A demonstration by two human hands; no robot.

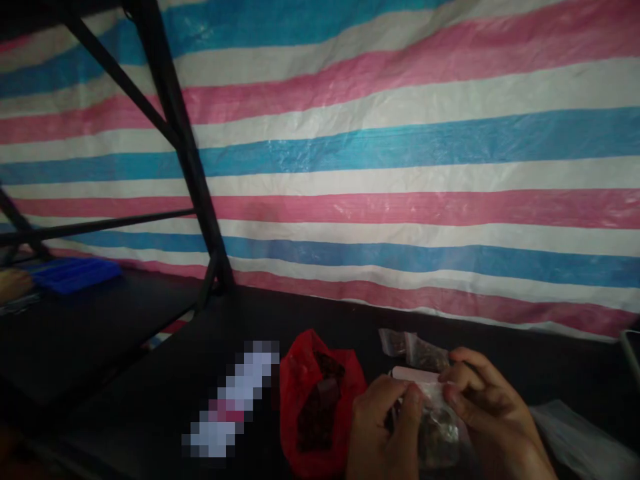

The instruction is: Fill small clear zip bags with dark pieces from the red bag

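On my feed, the left hand and right hand pinch a clear plastic bag at lower right, fingers curled; the pixelated white packet beside the crumpled red plastic bag shows no readable writing.

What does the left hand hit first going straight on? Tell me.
The left hand meets the clear plastic bag first, since its fingers are already on it. Just beyond lies a pale pink flat item, though depth is hard to judge here.
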